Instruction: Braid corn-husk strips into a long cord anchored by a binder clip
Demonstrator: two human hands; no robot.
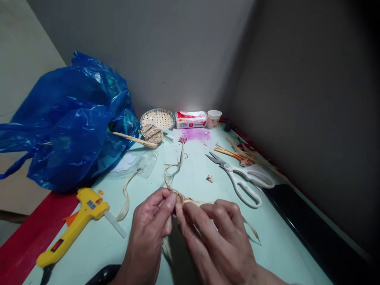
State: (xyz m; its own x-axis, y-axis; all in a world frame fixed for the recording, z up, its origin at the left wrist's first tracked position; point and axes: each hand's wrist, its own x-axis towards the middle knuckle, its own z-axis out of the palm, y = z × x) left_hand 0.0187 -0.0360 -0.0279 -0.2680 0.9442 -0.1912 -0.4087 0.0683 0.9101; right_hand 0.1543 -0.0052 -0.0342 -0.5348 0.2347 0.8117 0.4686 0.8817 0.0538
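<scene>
A braided cord of straw-coloured fibre [167,179] runs from a pink binder clip [183,138] on the table toward me. My left hand [154,217] pinches the near end of the braid between thumb and fingers. Right beside it, my right hand [213,233] has its thumb and index finger closed on the same end, the other fingers bent over the strands. Loose fibre tails [252,229] stick out to the right of my right hand, and another tail hangs below my left hand. The exact crossing of the strands is hidden by my fingertips.
At left lie a yellow glue gun [74,225] and a blue plastic bag [80,122]. White-handled scissors [240,178] and a long black object [308,229] are at right. Farther back are a twine ball [152,133], a woven basket [158,118], a tissue pack [191,120] and a paper cup [214,118].
</scene>
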